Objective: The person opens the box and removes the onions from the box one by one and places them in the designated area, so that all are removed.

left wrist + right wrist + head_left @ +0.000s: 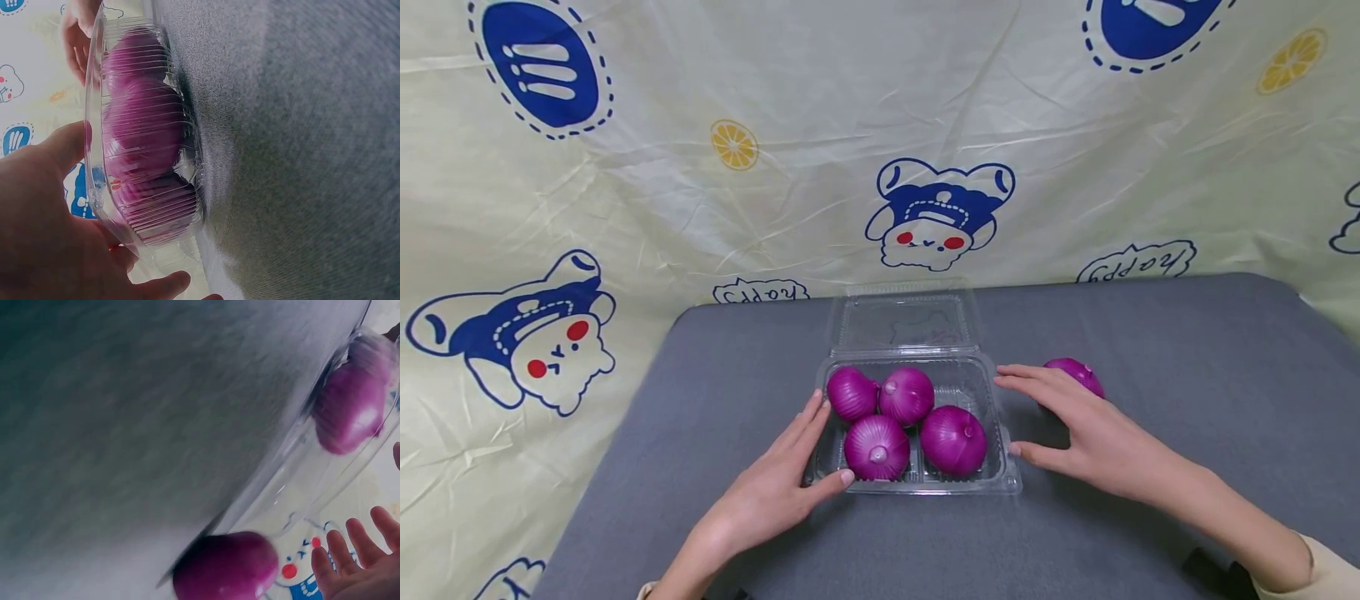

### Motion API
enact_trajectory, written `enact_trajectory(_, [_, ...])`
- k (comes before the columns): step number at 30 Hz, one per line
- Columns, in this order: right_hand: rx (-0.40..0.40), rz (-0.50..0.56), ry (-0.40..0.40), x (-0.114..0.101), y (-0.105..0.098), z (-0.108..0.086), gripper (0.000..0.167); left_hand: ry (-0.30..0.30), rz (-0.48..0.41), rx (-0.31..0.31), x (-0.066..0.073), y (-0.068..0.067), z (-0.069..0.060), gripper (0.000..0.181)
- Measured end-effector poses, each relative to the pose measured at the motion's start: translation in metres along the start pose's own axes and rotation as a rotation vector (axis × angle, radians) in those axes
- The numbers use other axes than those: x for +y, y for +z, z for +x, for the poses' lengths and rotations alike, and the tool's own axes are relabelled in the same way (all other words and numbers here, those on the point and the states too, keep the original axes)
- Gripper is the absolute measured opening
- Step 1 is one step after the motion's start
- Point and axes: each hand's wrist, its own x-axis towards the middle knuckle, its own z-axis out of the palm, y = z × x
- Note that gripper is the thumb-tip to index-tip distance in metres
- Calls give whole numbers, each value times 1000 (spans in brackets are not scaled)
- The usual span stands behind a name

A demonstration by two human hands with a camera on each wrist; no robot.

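Observation:
A clear plastic clamshell container (917,487) stands on the table with its lid (904,323) folded back, away from me. Several purple onions lie inside, among them a front-left onion (877,448) and a front-right onion (953,440). My left hand (778,479) rests at the container's left side, thumb at the front rim and fingers extended along the edge. With fingers spread, my right hand (1090,425) is by the right rim, holding nothing; whether its fingertips touch the plastic is unclear. Partly hidden behind that hand, another onion (1077,375) sits on the table.
Grey cloth covers the table (737,358). Behind it hangs a pale printed curtain (805,217) with cartoon figures. A dark object (1213,573) shows beside the right forearm at the bottom.

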Motion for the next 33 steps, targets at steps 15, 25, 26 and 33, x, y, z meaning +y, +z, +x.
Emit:
enact_trajectory(15, [-75,60,-61,-21,21,17,73,14,5,9,0,1,0,90])
enact_trajectory(25, [-161,42,-114,-19,26,28,70,10,-2,4,0,1,-1,89])
enact_trajectory(26, [-174,42,-119,-18,26,29,70,11,-2,4,0,1,-1,89])
enact_trajectory(33, [-269,47,-145,-10,25,42,70,8,-11,-4,0,1,0,90])
